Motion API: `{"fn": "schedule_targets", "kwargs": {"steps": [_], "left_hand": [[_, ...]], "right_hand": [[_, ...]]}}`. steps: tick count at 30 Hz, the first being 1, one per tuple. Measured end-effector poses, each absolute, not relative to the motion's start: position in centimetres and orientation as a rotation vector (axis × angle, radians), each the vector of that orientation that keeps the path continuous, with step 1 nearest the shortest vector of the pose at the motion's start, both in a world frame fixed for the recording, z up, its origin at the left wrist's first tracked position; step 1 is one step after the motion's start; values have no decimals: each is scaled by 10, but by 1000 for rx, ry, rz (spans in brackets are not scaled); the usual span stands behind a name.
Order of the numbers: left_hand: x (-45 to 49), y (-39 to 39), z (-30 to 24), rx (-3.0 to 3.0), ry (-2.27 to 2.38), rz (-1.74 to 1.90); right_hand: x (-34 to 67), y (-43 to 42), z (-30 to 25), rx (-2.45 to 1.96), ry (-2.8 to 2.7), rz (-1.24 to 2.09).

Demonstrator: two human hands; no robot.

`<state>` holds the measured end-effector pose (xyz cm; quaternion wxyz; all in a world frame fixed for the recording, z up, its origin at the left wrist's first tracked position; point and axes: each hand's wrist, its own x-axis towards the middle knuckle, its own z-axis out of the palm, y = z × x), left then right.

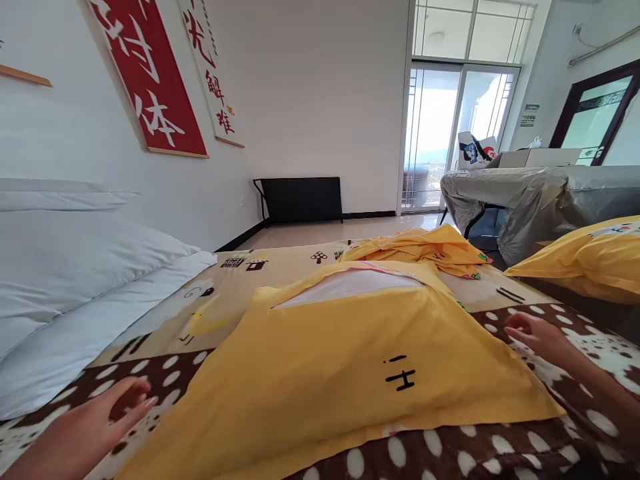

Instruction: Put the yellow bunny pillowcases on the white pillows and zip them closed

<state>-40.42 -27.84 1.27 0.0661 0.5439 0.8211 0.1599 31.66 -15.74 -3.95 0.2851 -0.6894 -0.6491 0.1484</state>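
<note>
A yellow pillowcase (350,373) lies flat on the patterned bed sheet (165,320) in front of me, with a white pillow (350,283) showing through its open far end. My left hand (103,417) hovers at the lower left, just off the pillowcase's left edge, fingers stretched out and holding nothing. My right hand (537,333) is at the right, beside the pillowcase's right edge, fingers loosely extended and empty. A crumpled yellow cover (425,250) lies beyond the pillow.
A white duvet (65,293) is piled at the left against the wall. Another yellow pillow (590,257) sits at the right. A grey-covered table (540,193) with a box stands near the glass balcony door (450,133). A black panel (303,199) leans on the far wall.
</note>
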Motion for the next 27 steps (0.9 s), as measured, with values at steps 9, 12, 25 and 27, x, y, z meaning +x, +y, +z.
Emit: {"fn": "schedule_targets", "kwargs": {"steps": [9,12,25,27], "left_hand": [[-182,-166,78,2621,1663,527],[-159,-145,74,2726,1535,411],[-169,-111,70,2808,1498,289],[-169,-100,80,2820,1484,352]], "right_hand": [[104,-122,48,-1104,-2286,65],[78,-111,52,-1022,-2382,-61],[57,-66,45,-1254,-2638,600],[54,-58,53,-1340,-2629,636]]}}
